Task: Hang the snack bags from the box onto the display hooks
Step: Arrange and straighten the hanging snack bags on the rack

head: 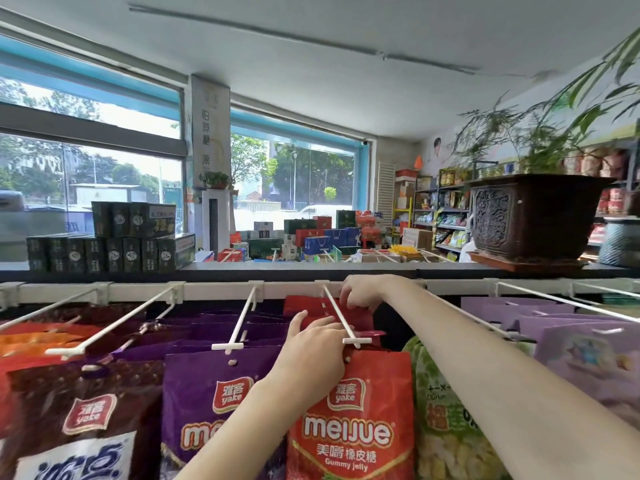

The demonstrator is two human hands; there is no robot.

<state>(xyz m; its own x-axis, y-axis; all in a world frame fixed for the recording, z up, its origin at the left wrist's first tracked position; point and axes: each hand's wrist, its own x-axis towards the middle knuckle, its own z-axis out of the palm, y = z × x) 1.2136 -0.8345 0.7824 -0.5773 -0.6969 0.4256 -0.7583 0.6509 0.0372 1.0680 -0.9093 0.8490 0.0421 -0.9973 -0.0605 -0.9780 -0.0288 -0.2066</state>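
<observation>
A row of white display hooks juts toward me from a white rail [214,292]. On the middle hook [341,315] hang red gummy jelly bags; the front red bag [356,420] faces me. My right hand [362,293] reaches to the back of that hook and pinches the top of a rear red bag [304,304]. My left hand [317,344] lies on the tops of the red bags just left of the hook's tip, fingers curled over them. The box is out of view.
Purple bags [211,403] hang on the hook to the left, brown and orange bags [79,414] farther left, green [446,427] and lilac bags [588,344] to the right. A shelf above carries dark green boxes [114,244] and a large potted plant [530,216].
</observation>
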